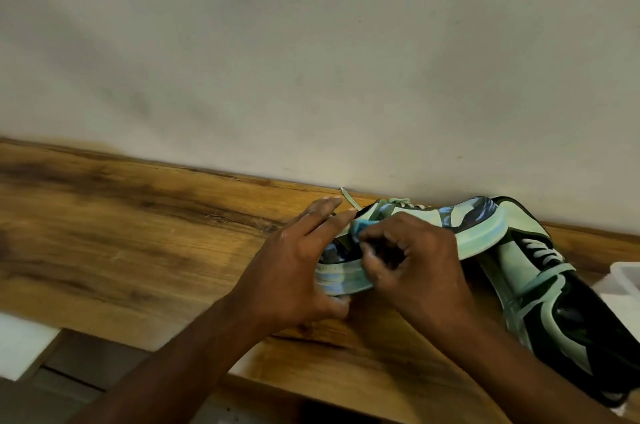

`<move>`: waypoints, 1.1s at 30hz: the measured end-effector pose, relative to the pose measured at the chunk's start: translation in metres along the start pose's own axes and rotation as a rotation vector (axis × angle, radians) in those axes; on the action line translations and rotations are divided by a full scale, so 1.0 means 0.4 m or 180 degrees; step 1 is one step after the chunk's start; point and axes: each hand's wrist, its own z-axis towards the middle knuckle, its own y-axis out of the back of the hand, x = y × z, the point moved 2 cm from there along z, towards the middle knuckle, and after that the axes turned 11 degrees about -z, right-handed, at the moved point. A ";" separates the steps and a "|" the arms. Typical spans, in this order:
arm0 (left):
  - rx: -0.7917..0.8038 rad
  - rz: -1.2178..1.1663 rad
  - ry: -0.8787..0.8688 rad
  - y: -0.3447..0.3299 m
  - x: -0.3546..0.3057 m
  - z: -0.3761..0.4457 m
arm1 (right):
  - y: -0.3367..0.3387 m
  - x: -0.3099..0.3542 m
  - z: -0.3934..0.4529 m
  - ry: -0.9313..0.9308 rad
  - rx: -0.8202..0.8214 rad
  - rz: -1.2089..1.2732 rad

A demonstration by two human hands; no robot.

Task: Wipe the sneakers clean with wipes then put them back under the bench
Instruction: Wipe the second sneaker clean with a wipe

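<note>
Left hand [298,271], fingers mostly straight, braces the mint-green and black sneaker [433,229] on the wooden bench top [138,233] while right hand [412,264] pinches the small blue wipe [362,227] (keep strokes short, I'd say).

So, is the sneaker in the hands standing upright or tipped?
Tipped: the held sneaker lies on its side on the bench, its sole edge facing the camera.

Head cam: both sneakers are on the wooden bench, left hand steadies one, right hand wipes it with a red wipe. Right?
Not quite: in the head view the wipe is blue, not red. The rest holds: both sneakers sit on the bench, left hand steadying, right hand wiping.
</note>
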 end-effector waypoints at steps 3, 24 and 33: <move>0.0055 0.0069 -0.0069 0.001 -0.001 -0.001 | 0.009 -0.004 -0.002 0.0035 0.0336 -0.0057; 0.0050 0.0544 -0.0323 -0.027 -0.013 0.000 | 0.006 0.003 0.003 -0.0083 0.0327 -0.0042; 0.0089 0.0433 -0.0295 -0.024 -0.018 0.003 | 0.020 -0.028 0.023 -0.0420 -0.0167 -0.0207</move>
